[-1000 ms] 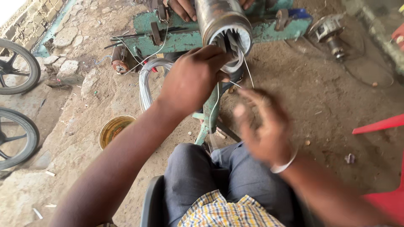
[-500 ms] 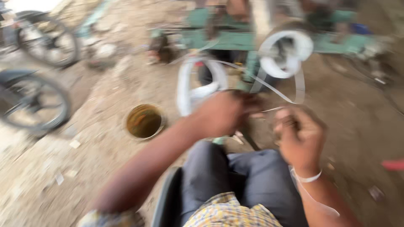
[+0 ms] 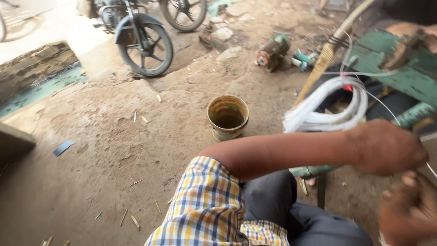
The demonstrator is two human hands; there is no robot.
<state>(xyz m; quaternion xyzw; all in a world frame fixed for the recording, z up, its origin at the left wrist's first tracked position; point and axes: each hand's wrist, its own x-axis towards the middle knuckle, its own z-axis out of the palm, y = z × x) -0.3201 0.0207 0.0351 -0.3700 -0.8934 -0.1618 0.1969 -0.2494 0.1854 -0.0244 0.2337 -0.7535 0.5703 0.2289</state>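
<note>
Your left hand (image 3: 387, 148) reaches across your body at the right of the view, seen from its back, knuckles up. The fingers are curled under and out of sight, so you cannot tell whether they pinch anything. A thin white strand (image 3: 430, 168) runs past the far side of this hand, close enough to touch, though the contact itself is hidden.

Your right hand (image 3: 409, 212) sits just below and in front of the left, blurred at the frame's lower right corner. Its fingers appear loosely bent; the grip cannot be made out.

The coil of white strip (image 3: 327, 111) hangs just above your left forearm, near the wrist, apart from both hands. It is bundled in several loops with a red tie at the top, beside the green metal frame (image 3: 387, 64).

On the dirt floor, a round tin (image 3: 227, 117) stands upright beyond your elbow. A motorcycle wheel (image 3: 145, 45) stands well apart at upper left.
</note>
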